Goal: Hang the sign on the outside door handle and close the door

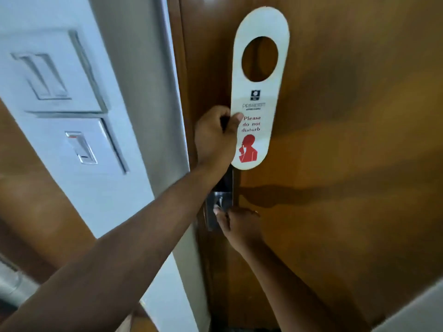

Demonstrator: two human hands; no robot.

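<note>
A brown door fills my view. My left hand pinches the sign, not yet hung; my right hand grips the handle.

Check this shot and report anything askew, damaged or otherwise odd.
Nothing looks damaged. The white oval do-not-disturb sign is not yet hung: the left hand holds it tilted against the brown wooden door, while the right hand is at the metal lock plate.

White "Please do not disturb" sign upright against brown door.
</note>
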